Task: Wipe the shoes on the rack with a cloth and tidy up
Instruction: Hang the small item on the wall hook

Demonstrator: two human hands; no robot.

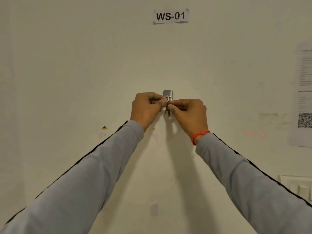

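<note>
Two sleeved arms reach up to a cream wall [67,65]. A printed sheet [303,92] with a QR code is at the right edge; a "WS-01" label [170,16] sits high at centre. Left hand [146,108] and right hand [189,114] meet at a metal hook [167,94], fingers curled, both pinching a dark cord [167,110] hanging from it. The right wrist bears a red band [199,135]. Shoes, rack and cloth: not visible.

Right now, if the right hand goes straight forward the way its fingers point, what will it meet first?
Probably the dark cord it pinches, then the left hand's fingertips just beyond; the right hand points leftward, though depth is unclear.
</note>
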